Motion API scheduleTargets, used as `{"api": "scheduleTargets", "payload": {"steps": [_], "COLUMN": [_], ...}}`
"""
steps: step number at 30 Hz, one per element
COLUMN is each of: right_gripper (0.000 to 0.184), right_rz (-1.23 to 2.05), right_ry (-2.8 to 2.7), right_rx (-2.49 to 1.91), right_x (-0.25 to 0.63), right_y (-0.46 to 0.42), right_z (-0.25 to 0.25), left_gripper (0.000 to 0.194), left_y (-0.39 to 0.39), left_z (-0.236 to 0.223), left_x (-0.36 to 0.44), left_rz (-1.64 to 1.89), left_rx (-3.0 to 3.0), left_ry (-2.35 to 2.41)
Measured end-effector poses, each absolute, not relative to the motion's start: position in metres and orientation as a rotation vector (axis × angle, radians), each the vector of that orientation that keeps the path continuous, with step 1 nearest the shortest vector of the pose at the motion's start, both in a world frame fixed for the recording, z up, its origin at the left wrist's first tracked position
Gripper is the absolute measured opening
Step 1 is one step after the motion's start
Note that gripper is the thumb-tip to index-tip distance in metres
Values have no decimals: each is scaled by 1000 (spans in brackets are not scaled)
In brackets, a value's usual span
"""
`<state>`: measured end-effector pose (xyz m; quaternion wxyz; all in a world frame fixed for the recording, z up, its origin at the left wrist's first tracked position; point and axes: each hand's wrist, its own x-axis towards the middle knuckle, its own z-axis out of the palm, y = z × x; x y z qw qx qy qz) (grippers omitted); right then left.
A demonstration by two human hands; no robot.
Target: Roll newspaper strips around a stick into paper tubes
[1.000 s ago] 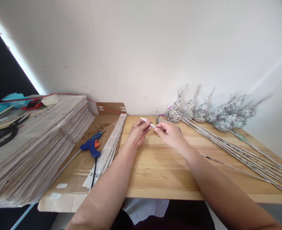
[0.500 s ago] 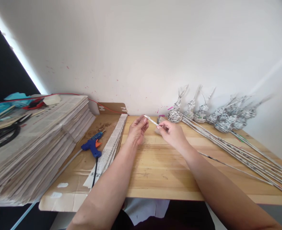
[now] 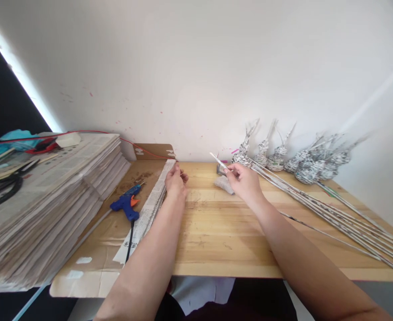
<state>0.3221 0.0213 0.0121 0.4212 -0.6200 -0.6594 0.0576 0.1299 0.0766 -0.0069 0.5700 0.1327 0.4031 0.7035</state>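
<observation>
In my right hand (image 3: 245, 179) is a short thin rolled paper tube (image 3: 217, 158), pinched near its lower end, its pale tip pointing up and left. A grey cloth-like lump (image 3: 224, 183) lies on the table just left of that hand, with a small dark object (image 3: 220, 170) behind it. My left hand (image 3: 176, 178) is at the far end of a pile of newspaper strips (image 3: 151, 204), fingers curled together. A thin sliver seems to show at its fingertips, too small to name.
Left of the strips, a blue glue gun (image 3: 127, 203) lies on cardboard (image 3: 99, 249). A tall newspaper stack (image 3: 66, 200) stands further left. Several woven paper pieces (image 3: 276, 159) line the wall at right. Long paper tubes (image 3: 317, 209) stretch across the table's right side.
My left hand has let go of the paper tube's upper end and moved left to the newspaper strips. The tube stays in my right hand, now pointing up more steeply.
</observation>
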Motion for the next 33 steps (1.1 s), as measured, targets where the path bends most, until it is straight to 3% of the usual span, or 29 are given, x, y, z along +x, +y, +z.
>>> {"api": "scheduleTargets", "payload": {"steps": [3,12,20,30,33], "right_gripper": [22,22,21,28,28], "right_rz": [159,227,263,666,601], "right_ry": [-1713,-1912,-1941,-1854,-1884], "right_rx": [-1529,-1523,-1502,-1516,-1518], "right_x": [319,307,305,306,306], "right_y": [19,11,9,10,11], "right_z": [12,16,17,19,18], "left_gripper": [18,36,37,37,41], "left_y": [78,67,66,63,65], "left_z": [-9,-7,-10,-5,-4], "left_x": [132,139,138,138,137], "left_rz": [1717,1378,1290,1256,1284], "left_rx": [295,602,645,598,473], "left_ry": [964,595,551,537,632]}}
